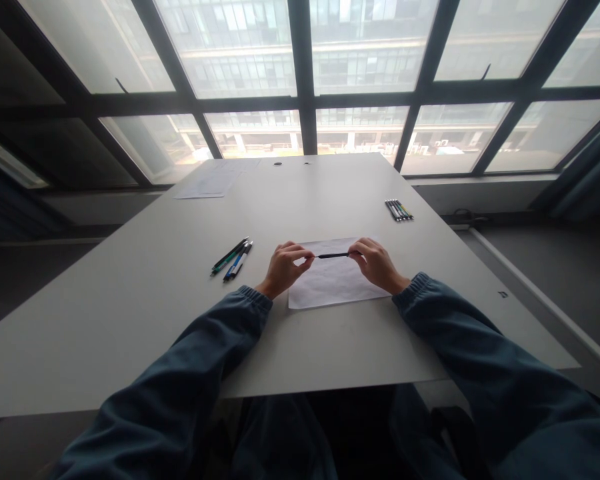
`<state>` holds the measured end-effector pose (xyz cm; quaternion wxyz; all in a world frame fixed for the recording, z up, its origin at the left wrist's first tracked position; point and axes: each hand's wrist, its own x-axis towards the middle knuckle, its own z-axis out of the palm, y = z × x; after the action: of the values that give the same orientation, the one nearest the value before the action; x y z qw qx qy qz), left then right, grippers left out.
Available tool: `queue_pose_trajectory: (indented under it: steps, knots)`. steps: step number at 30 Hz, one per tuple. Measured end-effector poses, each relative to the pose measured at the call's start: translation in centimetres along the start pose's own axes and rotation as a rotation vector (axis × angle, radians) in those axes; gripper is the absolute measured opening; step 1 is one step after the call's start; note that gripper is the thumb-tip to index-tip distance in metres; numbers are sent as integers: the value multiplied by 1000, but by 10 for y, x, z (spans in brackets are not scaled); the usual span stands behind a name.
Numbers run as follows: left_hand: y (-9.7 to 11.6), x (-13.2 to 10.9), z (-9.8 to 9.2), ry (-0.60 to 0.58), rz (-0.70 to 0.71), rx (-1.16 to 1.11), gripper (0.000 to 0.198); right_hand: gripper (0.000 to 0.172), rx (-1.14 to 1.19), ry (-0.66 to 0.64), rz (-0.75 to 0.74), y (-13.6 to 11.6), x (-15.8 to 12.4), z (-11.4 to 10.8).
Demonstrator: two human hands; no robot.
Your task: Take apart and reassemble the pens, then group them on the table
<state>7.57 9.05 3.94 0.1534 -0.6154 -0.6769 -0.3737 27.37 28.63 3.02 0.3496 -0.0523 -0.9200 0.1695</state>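
Observation:
A dark pen point(333, 255) is held level between my two hands, above a white sheet of paper point(330, 283). My left hand point(286, 267) pinches a thin piece at the pen's left end with thumb and fingers; whether that piece is the tip or a refill is too small to tell. My right hand point(375, 265) is closed on the pen's right end. To the left of my left hand lie several pens point(233, 259) in a loose group, some with green and blue parts.
On the right side of the white table point(300, 347), several pens point(399, 210) lie side by side. Printed sheets point(207, 181) rest at the far left. Two small round fittings are near the far edge, before the windows. A small dark mark point(503, 294) is near the right edge.

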Motion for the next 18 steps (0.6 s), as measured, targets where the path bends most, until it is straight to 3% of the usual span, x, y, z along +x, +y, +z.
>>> queue_pose_trajectory:
  steps: [18]
  knots:
    - [2, 0, 1, -10, -33, -50, 12, 11, 21, -2, -26, -3, 0, -1]
